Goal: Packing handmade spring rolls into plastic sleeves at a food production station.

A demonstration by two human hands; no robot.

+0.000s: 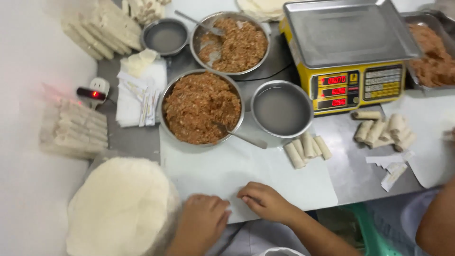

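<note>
Both my hands rest on the white sheet (246, 166) at the near edge of the desk (346, 161). Sheet lies flat, long axis running left-right, its near edge under my fingers. Left hand (204, 220) is curled knuckles-up on the sheet's near left part, grip half clenched, grasping nothing I can see. Right hand (265, 201) sits just beside it, fingers bent and pointing left, pressing the sheet; can't tell if anything is pinched under them.

Just left of my left hand: round stack of white wrappers (118, 204). Far of the sheet: big metal bowl of brown filling (201, 106) with a spoon (239, 135), handle pointing near-right. Right of it, a bowl of cloudy liquid (281, 109). Four finished rolls (307, 148) lie on the sheet's far right corner, long axes pointing far-left. Yellow scale (348, 61) far right, more rolls (386, 129) near it.
</note>
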